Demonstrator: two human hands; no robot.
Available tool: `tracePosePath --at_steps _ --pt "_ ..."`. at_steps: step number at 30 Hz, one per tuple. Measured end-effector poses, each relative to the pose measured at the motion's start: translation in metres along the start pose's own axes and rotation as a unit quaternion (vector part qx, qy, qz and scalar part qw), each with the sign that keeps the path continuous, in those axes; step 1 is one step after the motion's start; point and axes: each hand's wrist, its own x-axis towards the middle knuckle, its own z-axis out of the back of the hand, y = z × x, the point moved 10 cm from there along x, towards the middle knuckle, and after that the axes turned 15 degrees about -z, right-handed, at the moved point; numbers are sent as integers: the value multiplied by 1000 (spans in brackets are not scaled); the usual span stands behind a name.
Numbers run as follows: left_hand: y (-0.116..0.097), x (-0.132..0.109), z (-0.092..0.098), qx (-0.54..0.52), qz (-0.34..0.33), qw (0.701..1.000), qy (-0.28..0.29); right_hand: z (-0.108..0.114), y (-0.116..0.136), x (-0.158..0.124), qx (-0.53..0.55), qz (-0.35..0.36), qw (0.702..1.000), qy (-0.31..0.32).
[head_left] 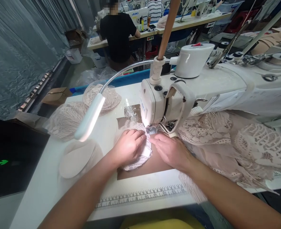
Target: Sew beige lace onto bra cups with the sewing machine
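Observation:
A rounded lace piece [144, 156] with a pale inner layer lies under the head of a white sewing machine [152, 101], its edge close to the needle area. My left hand [131, 146] rests on top of it, fingers bent and pressed together on the fabric. From the other side, my right hand [170, 149] has its fingers drawn together at the lace edge, just in front of the presser foot. The fingertips partly hide what they pinch. Beneath the work is a brown sheet [133, 174] on the white table [107, 178].
Left of the work are lace stacks [102, 98] and a pale oval pad [76, 159]. A lit lamp [90, 117] hangs over that side. More lace pieces [207, 130] are heaped at right. A ruler strip [142, 197] runs along the front. A person [118, 35] sits farther back.

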Motion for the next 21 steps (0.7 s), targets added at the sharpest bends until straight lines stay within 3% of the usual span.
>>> tracePosePath --at_steps 3,6,9,12,15,17,19,21 --pt "8 -2 6 14 26 1000 -1 -3 15 -8 30 72 996 38" --pt "19 -6 14 34 58 998 7 -3 21 -11 39 99 993 53" --pt "43 -19 26 86 160 983 16 -2 21 -10 50 93 993 54" --pt "65 -40 29 133 276 948 82 -1 20 -9 59 84 993 51" --pt "74 -51 24 109 315 932 141 -2 20 -9 51 82 994 50" --pt "77 -56 25 35 332 935 117 -3 21 -10 42 85 994 51" --pt "80 -61 24 -114 352 928 35 -2 21 -11 35 87 994 51" --pt "76 -63 15 -328 357 872 -70 -1 22 -12 35 90 994 49"
